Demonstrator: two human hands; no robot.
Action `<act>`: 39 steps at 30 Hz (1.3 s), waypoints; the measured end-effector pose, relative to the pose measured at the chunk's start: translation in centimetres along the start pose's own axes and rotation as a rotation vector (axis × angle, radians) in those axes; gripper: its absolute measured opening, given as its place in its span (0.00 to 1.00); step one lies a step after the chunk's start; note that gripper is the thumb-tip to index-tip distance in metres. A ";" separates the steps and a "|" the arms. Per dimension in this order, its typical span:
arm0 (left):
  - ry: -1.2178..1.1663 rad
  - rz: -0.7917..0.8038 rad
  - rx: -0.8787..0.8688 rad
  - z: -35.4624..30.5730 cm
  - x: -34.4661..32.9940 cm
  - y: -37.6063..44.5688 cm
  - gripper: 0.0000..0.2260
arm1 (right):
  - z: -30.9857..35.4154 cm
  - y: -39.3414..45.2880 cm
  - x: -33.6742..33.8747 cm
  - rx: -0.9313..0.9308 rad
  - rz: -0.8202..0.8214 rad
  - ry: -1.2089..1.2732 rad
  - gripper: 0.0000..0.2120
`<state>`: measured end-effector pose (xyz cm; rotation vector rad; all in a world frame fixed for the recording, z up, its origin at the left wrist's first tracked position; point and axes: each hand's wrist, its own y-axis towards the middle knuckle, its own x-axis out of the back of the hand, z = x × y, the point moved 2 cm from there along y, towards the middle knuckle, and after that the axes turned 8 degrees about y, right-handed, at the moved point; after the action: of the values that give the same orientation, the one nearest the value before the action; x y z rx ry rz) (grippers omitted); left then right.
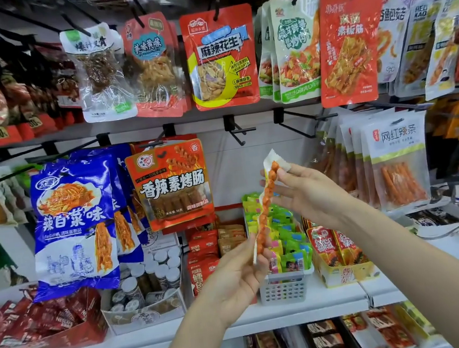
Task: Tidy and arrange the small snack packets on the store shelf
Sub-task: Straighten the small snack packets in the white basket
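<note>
Centre frame: left hand (pixel 237 275) and right hand (pixel 307 194) pinch ends of long twisted snack stick packet (pixel 265 204); not yet placed, shelf (pixel 307 307) tidying unfinished.

Red packets (pixel 8 319) cut off at left edge.
</note>
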<state>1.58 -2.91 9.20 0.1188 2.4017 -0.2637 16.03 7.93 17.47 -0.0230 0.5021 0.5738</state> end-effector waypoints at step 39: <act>1.585 -0.079 -0.511 3.3 7.6 7.9 0.09 | 1.8 0.8 5.9 0.346 -0.266 -1.025 0.05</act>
<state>-0.71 4.16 0.47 -0.0445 3.9212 0.7070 20.67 11.97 16.40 0.5058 -0.4052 0.1747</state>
